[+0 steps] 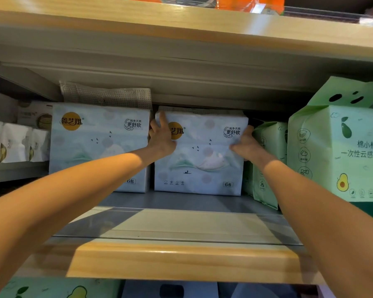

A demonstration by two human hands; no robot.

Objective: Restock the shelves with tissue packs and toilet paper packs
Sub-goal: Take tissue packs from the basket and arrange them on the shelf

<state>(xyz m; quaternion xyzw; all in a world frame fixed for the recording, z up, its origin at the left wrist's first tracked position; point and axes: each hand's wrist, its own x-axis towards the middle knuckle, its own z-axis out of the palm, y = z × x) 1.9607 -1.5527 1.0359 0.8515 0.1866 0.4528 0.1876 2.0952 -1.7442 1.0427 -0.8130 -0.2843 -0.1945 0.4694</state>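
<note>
Both arms reach deep into the shelf [181, 203], and the hands bracket a white tissue pack [202, 160] that stands upright well back from the front edge. The left hand [160, 139] lies flat on the pack's front near its upper left corner, fingers spread and open, one pointing up along the edge; that looks like a push to square the pack against its twin, the left pack [95, 143], which stands just beside it with a thin gap between. The right hand [247, 145] curls around the pack's right edge, fingers tucked out of sight behind it, so it seems to grip that side and steer the pack clear of the green pack [265, 160] crowding in from the right. Holding both sides likely keeps the soft wrapper from twisting as it seats. A larger avocado pack [342, 151] stands nearer the front edge at the right.
</note>
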